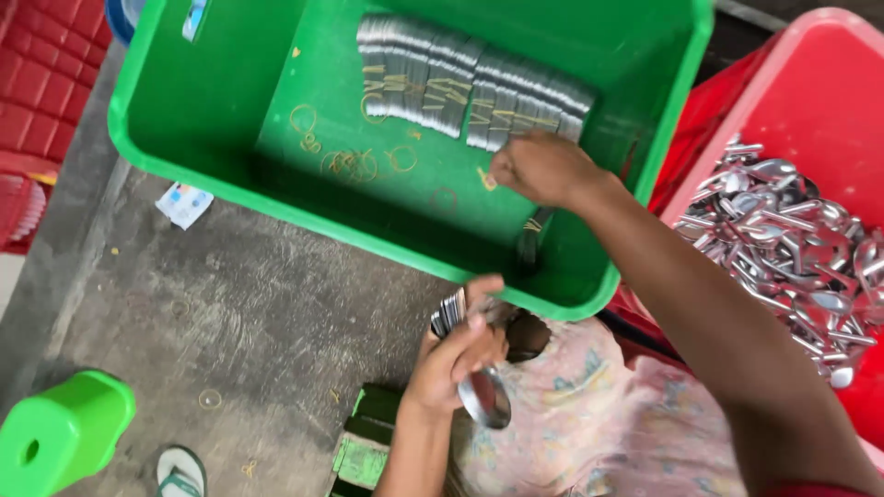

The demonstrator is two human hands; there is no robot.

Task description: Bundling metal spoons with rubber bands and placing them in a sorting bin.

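My left hand (456, 354) grips a spoon stack (451, 313); right hand (543, 167) pinches a rubber band (485, 179) over the green bin (230, 184). A loosened grip risks the stack fanning apart.

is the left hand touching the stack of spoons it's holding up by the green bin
Touching: the head view shows the left hand with fingers wrapped around the stack of spoons, no gap visible.

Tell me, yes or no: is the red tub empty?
No, the red tub holds a heap of loose metal spoons.
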